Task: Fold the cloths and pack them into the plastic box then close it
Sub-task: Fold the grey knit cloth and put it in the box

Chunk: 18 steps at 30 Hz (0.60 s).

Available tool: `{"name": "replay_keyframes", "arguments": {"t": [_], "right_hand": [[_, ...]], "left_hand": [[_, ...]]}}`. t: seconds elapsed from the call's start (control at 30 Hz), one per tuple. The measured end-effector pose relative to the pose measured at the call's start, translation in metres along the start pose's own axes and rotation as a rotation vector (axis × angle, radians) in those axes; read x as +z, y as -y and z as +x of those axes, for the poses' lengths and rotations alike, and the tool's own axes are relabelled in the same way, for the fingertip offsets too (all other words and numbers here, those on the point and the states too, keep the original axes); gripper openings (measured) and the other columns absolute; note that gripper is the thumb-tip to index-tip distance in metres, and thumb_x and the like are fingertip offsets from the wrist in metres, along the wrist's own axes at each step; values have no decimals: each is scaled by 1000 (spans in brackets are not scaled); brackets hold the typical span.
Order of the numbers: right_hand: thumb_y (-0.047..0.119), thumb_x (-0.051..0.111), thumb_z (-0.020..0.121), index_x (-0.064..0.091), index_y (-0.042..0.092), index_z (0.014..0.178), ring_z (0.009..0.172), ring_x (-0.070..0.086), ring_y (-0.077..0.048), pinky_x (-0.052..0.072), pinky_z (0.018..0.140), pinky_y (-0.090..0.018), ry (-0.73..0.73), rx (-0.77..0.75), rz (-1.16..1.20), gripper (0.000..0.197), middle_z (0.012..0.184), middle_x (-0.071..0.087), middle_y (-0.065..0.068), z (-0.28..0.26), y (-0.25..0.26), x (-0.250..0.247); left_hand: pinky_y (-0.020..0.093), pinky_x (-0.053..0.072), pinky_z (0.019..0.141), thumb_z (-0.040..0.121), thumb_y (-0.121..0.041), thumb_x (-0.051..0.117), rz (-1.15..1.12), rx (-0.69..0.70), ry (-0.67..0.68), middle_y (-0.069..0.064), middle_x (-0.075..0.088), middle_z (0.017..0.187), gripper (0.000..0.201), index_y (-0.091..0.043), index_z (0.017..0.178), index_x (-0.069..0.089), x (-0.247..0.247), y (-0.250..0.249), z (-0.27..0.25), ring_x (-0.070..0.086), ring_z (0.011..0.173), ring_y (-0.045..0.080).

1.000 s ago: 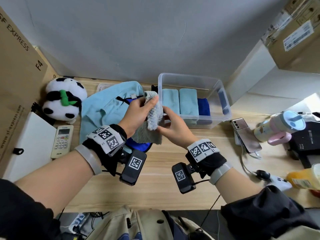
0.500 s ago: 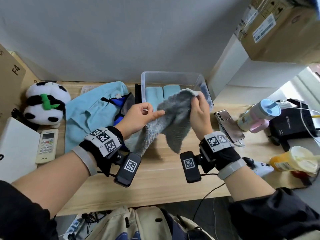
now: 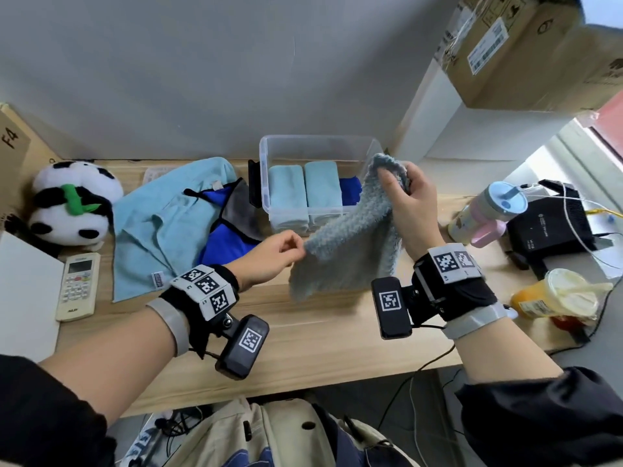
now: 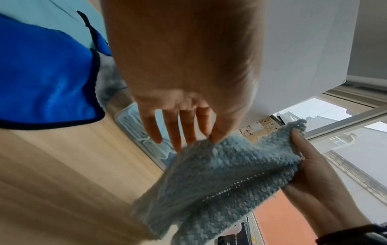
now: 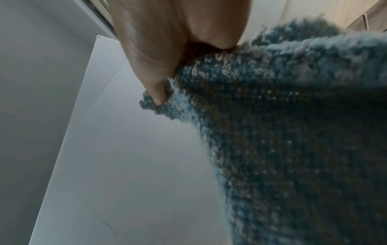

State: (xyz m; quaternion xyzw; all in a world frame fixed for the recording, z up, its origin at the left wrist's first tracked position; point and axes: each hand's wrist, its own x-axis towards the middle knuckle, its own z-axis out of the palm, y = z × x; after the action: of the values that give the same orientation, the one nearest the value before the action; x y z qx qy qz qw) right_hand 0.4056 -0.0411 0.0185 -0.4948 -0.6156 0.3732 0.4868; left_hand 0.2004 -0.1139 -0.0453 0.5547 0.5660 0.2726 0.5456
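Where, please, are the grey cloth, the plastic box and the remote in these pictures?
grey cloth [image 3: 344, 251], head view, middle of the hanging fabric.
plastic box [image 3: 263, 170], head view, left wall.
remote [image 3: 78, 285], head view, keypad.

Soft daylight enters from the right; wide-angle edges bend, and both wrist views are blurred, the right dim.
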Motion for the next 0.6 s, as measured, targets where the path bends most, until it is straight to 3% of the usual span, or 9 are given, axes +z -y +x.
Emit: {"name": "replay_keyframes", "arguments": {"t": [0.07, 0.1, 0.17, 0.23, 0.3, 0.37, 0.43, 0.5, 0.6], "right_hand": [[19, 56, 93, 61, 21, 86, 73, 47, -13, 38, 66, -26, -16, 6, 32, 9, 77, 54, -2, -1, -1, -3], [21, 56, 92, 62, 21, 85, 74, 46, -16, 38, 67, -30, -35, 17, 55, 9, 78, 53, -5, -2, -2, -5], [29, 57, 89, 63, 23, 83, 75, 45, -20, 37, 69, -36, -76, 46, 98, 10, 78, 52, -8, -1, -5, -9], [37, 58, 84, 64, 22, 81, 77, 45, -21, 36, 70, -39, -114, 84, 132, 17, 80, 51, -11, -1, -11, -14], [39, 59, 84, 65, 22, 79, 78, 45, -22, 37, 72, -40, -153, 124, 163, 19, 81, 51, -12, 0, -16, -18], [30, 56, 91, 64, 22, 77, 79, 47, -22, 39, 72, -38, -183, 163, 161, 18, 79, 54, -9, 0, -23, -22], [23, 53, 94, 62, 22, 76, 75, 49, -18, 39, 69, -34, -234, 193, 127, 21, 74, 56, -1, 1, -32, -26], [22, 52, 95, 61, 22, 74, 71, 47, -13, 38, 66, -30, -275, 218, 109, 23, 70, 54, 3, 3, -41, -29], [21, 51, 95, 59, 22, 71, 71, 45, -9, 36, 66, -27, -287, 223, 50, 26, 70, 54, 4, 8, -55, -34]], "left_hand": [[12, 35, 53, 96, -13, 45, -16, -14, -121, -5, 40, 60, 13, -16, 84, 46, -1, -1, 1, 39, 49, 2], [13, 32, 47, 97, -16, 44, -28, -10, -164, -7, 37, 54, 12, -17, 85, 45, -3, -1, 1, 34, 42, 2], [19, 30, 45, 96, -21, 47, -84, 15, -213, -7, 37, 45, 11, -18, 86, 46, -8, 3, 4, 31, 41, 7], [17, 27, 42, 92, -23, 56, -107, 30, -230, -8, 40, 41, 10, -16, 87, 50, -13, 7, 5, 29, 40, 8], [13, 34, 44, 85, -20, 66, -154, 12, -224, -8, 54, 47, 12, -12, 89, 57, -18, 11, 4, 41, 42, 4], [10, 45, 55, 78, -14, 72, -222, -32, -188, -5, 67, 64, 19, -9, 94, 63, -23, 17, 3, 59, 54, 0], [10, 50, 62, 77, -10, 72, -222, -82, -152, 0, 69, 76, 23, -5, 98, 66, -30, 28, 3, 64, 65, 1], [11, 49, 63, 79, -12, 71, -172, -90, -181, 0, 66, 73, 12, -7, 90, 69, -34, 35, 4, 60, 66, 6], [11, 44, 59, 83, -14, 67, -213, -68, -352, -13, 64, 57, 3, -16, 81, 69, -39, 32, 9, 53, 61, 5]]}}
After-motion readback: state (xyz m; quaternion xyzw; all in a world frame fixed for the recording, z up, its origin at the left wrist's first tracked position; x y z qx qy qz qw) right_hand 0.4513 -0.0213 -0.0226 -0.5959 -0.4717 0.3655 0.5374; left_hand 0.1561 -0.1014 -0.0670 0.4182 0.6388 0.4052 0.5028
